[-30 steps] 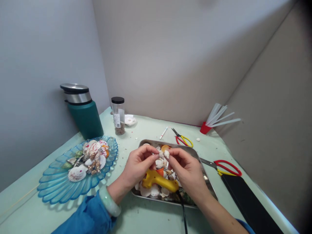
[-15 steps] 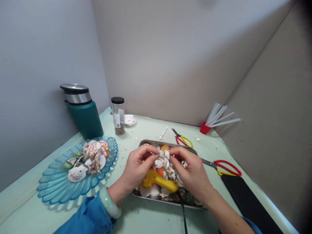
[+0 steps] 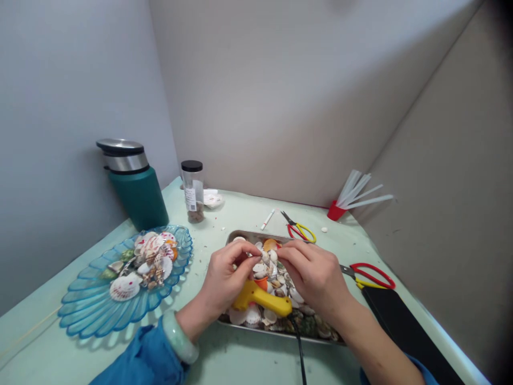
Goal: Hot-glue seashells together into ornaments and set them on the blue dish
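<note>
A steel tray [image 3: 239,236] in front of me is full of small seashells [image 3: 276,280]. A yellow glue gun [image 3: 262,300] lies across the shells, its black cord running toward me. My left hand [image 3: 224,278] hovers over the tray's left part, fingers pinched on a small pale shell [image 3: 263,256]. My right hand [image 3: 315,275] is over the tray's right part, its fingertips pinched against the same shell cluster. Both hands meet above the shells, just beyond the glue gun.
A blue glass dish [image 3: 96,305] with patterned shells sits at the left. Behind it stand a green flask [image 3: 134,184] and a clear jar [image 3: 193,191]. Small yellow scissors [image 3: 298,230], large red scissors [image 3: 366,274], a red cup of glue sticks [image 3: 352,195] and a black case [image 3: 404,334] lie to the right.
Both hands have sunk lower toward the shells in the tray, the right hand shifting slightly right. The pinched shells came down with them.
</note>
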The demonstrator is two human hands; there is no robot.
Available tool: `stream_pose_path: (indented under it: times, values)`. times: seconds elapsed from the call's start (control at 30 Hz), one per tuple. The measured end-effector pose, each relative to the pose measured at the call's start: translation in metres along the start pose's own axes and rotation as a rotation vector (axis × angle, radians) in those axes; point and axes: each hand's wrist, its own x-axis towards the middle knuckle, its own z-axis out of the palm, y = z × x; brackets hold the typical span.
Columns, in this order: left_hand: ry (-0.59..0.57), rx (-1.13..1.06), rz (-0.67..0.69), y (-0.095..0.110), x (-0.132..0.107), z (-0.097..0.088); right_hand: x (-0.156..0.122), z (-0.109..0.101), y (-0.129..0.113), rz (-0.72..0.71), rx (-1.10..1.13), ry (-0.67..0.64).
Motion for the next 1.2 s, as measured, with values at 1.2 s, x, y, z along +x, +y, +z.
stream_pose_path:
  times: [1.2]
  values:
    - [-0.017,0.047,-0.097,0.004,0.001,-0.001,0.005,0.013,0.008,1.005,1.468,0.004]
